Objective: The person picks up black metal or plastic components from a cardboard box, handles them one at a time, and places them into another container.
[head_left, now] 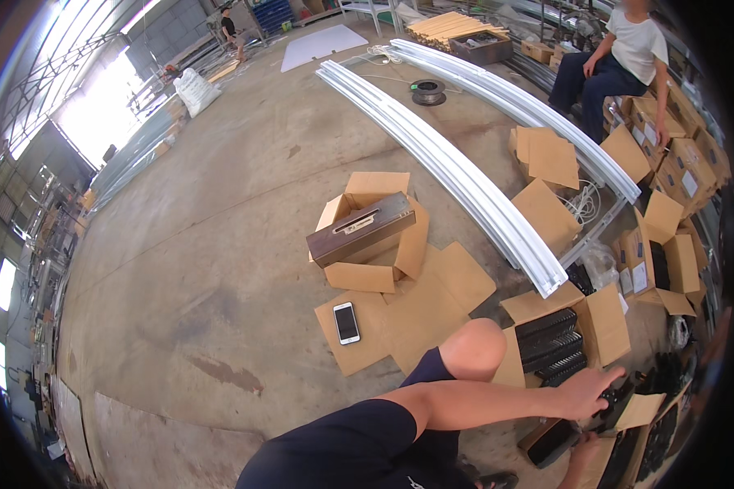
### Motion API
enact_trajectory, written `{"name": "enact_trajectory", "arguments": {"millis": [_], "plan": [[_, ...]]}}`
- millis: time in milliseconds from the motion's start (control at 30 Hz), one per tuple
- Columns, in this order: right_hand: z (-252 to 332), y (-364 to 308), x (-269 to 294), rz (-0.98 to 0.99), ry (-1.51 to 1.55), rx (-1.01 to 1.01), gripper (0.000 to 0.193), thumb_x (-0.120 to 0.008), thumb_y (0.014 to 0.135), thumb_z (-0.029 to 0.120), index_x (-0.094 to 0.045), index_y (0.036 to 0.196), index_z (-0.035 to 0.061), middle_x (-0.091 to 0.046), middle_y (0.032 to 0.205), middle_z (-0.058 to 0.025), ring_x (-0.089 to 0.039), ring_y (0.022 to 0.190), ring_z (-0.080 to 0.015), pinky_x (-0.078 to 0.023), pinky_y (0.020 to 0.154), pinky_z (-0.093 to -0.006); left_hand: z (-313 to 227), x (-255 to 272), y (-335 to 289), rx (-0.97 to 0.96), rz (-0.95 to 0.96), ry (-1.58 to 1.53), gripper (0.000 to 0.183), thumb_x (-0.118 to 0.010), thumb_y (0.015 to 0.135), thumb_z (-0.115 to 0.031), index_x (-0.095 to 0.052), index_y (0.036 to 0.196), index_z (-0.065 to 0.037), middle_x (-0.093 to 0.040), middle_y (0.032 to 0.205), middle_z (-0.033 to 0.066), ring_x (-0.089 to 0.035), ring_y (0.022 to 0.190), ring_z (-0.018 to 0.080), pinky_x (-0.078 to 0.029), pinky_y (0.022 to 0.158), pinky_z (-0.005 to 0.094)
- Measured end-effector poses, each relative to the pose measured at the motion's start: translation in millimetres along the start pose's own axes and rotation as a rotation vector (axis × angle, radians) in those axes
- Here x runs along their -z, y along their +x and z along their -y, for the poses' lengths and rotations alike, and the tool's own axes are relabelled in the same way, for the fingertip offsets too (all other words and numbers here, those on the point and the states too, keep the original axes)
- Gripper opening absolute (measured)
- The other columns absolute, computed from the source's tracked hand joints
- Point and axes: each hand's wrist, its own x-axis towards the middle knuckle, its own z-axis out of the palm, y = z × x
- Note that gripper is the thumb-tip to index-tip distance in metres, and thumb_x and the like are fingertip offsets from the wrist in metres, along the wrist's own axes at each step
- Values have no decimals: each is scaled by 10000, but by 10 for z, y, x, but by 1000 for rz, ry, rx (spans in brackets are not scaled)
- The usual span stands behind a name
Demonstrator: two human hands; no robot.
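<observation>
At the lower right my left hand (585,394) reaches across over dark parts, fingers apart and seemingly holding nothing. Just below it, my right hand (582,450) grips the end of a black oblong part (551,441), its fingers partly hidden. Close to my left forearm stands an open carton (608,326) with ribbed black parts (550,338) stacked inside. Another open carton (640,412) lies beside my hands, with more black pieces (656,444) around it.
Long white metal profiles (432,147) lie ahead. A brown metal box (363,230) rests across an open carton (367,277); a phone (346,323) lies on flat cardboard (432,301). Farther off are a wire spool (428,91) and a seated person (620,61) by stacked cartons.
</observation>
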Motion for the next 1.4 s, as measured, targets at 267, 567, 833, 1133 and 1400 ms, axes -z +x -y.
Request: {"name": "enact_trajectory", "arguments": {"millis": [267, 567, 833, 1133, 1400], "plan": [[1066, 34, 1525, -192, 400, -18, 306, -565, 1018, 79, -632, 1304, -6, -691, 1143, -84, -591, 863, -150, -479, 754, -293, -205, 274, -97, 39, 50, 194, 719, -735, 860, -110, -341, 1461, -67, -669, 958, 251, -640, 941, 469, -494, 822, 544], [1304, -347, 1255, -316, 870, -45, 287, -588, 1042, 135, -635, 1283, -13, -642, 1046, -18, -530, 803, -75, -461, 724, -229, 22, 91, -145, -28, 126, 437, 681, -706, 878, -135, -353, 1460, -98, -673, 919, 220, -669, 882, 438, -534, 775, 514], [1740, -124, 1146, -329, 1073, -161, 194, -640, 970, 8, -668, 1156, -39, -675, 1045, -62, -638, 863, -103, -545, 751, -243, 206, 61, 106, 2, 80, 569, 651, -766, 836, -188, -455, 1403, -108, -706, 913, 180, -700, 826, 388, -559, 708, 484], [1892, -101, 1402, -682, 226, 456, 260, -806, 717, 14, -746, 955, 100, -652, 1112, -97, -619, 1050, -299, -515, 851, -395, 203, -322, 273, -216, 130, 559, 775, -779, 821, -108, -404, 1499, -85, -708, 922, 159, -700, 807, 342, -570, 696, 420], [1984, 135, 1216, -652, -34, 549, 157, -714, 711, 110, -761, 859, 127, -616, 1353, -78, -527, 1310, -327, -451, 1066, -484, 222, -330, 252, -247, 160, 590, 843, -774, 813, -108, -354, 1540, -32, -699, 884, 142, -696, 798, 291, -570, 685, 407]]}}
